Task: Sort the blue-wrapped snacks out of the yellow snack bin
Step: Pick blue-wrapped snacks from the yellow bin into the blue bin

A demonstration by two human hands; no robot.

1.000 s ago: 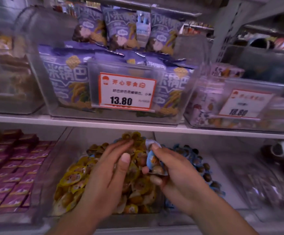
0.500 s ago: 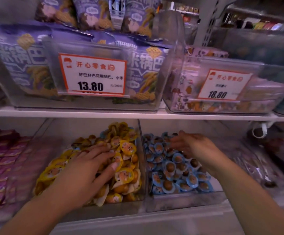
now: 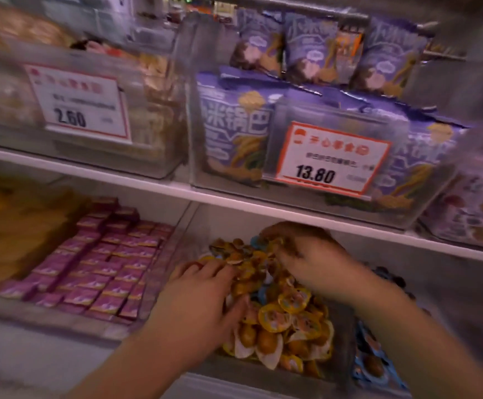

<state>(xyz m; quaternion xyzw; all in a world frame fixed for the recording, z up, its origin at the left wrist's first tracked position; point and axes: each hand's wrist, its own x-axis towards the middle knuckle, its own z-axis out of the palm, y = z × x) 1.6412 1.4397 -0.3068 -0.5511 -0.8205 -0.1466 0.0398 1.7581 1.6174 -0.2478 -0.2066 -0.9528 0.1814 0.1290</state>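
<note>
The clear bin (image 3: 266, 374) on the lower shelf holds a heap of yellow-wrapped snacks (image 3: 289, 315). My left hand (image 3: 197, 298) lies on the left side of the heap with its fingers spread and pressing into the wrappers. My right hand (image 3: 312, 254) reaches over the back of the heap, fingers curled down among the snacks. A blue-wrapped snack (image 3: 256, 242) peeks out just left of those fingertips, and another blue edge (image 3: 263, 292) shows mid-heap. Motion blur hides whether the right hand holds anything. The neighbouring bin of blue-wrapped snacks (image 3: 371, 358) sits at the right.
A bin of small pink boxes (image 3: 99, 272) stands left of the yellow bin. The upper shelf edge (image 3: 263, 210) hangs low over the back of the bins. Above it stand purple snack bags (image 3: 234, 131) behind a 13.80 price tag (image 3: 326, 159).
My right hand has come back from the blue bin to the back of the yellow heap. My left hand stayed on the heap. The view swung left.
</note>
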